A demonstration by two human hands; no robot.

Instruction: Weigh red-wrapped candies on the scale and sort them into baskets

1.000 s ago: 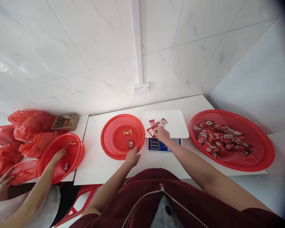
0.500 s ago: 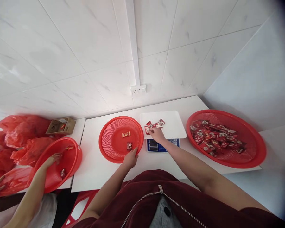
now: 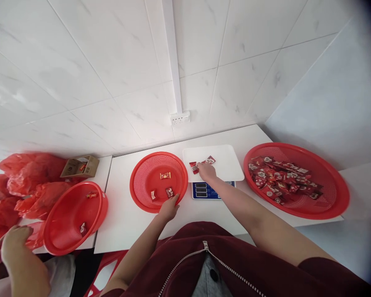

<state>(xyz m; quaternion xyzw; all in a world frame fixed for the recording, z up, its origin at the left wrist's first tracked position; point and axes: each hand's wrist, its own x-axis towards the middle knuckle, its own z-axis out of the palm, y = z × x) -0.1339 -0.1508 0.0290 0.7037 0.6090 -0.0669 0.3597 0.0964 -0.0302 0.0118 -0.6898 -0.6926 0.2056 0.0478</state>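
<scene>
My left hand (image 3: 168, 208) grips the near right rim of a round red plastic basket (image 3: 136, 163), thumb outside and fingers inside. In it lie a gold-and-red wrapped candy (image 3: 165, 175), a dark red candy packet (image 3: 169, 192) near my fingertips, and a small pale-and-red packet (image 3: 153, 194). My right hand (image 3: 206, 172) is over the white tray (image 3: 228, 163) of a weighing scale, its fingers pinched on a red candy packet (image 3: 193, 167). Another red packet (image 3: 210, 160) lies just behind that hand. The scale's blue panel (image 3: 206, 192) is partly covered by my wrist.
At right stands a large red basket (image 3: 332, 185) holding many red candy packets. On the left are a deep red basin (image 3: 66, 208) with a few candies, a small cardboard box (image 3: 80, 166) and red plastic bags (image 3: 34, 169). A co-worker's hands (image 3: 14, 239) are at far left.
A pale-and-red packet has appeared in the middle basket. Fewer packets show on the scale tray, and my right hand has shifted slightly right. The co-worker's hand has left the basin, moving left.
</scene>
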